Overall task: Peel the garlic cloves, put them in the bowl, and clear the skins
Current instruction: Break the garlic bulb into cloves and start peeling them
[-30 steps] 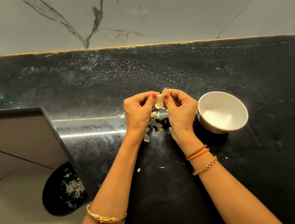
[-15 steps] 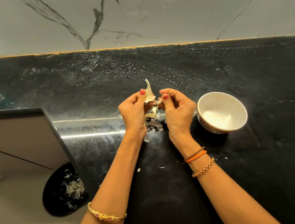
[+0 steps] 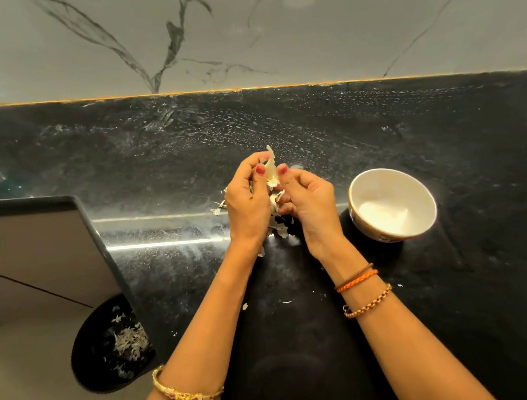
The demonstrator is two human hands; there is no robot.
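Setting: a person stands at a polished black stone countertop point(image 3: 377, 134) backed by a pale grey marble-look wall point(image 3: 305, 29) with dark veins.

Left hand: the left hand point(image 3: 246, 206) is raised just above the counter, fingers curled, thumb and forefinger pinching the left side of a thin, cream-coloured papery garlic skin point(image 3: 271, 167).

Right hand: the right hand point(image 3: 309, 202) sits close beside the left, fingers curled inward, its thumb tip pressed to the right side of the same skin, which stands up between the two red-painted thumbnails.

Garlic: a pale piece of garlic clove point(image 3: 275, 199) shows in the gap between the two palms, below the raised skin; which hand carries it cannot be told.

Loose skins: a small heap of torn whitish peelings point(image 3: 281, 228) lies on the counter directly under the hands, with a few flecks nearer the counter's front edge.

Bowl: a round white ceramic bowl with a patterned outer wall point(image 3: 357, 192) stands on the counter just right of the right hand; what it holds cannot be made out.

Bin: a round black waste bin point(image 3: 88, 355) on the floor at lower left holds scattered pale peelings.

Jewellery: a gold bangle point(image 3: 189, 396) circles the left forearm; orange and brown thread bands point(image 3: 356, 279) and a beaded chain circle the right wrist.
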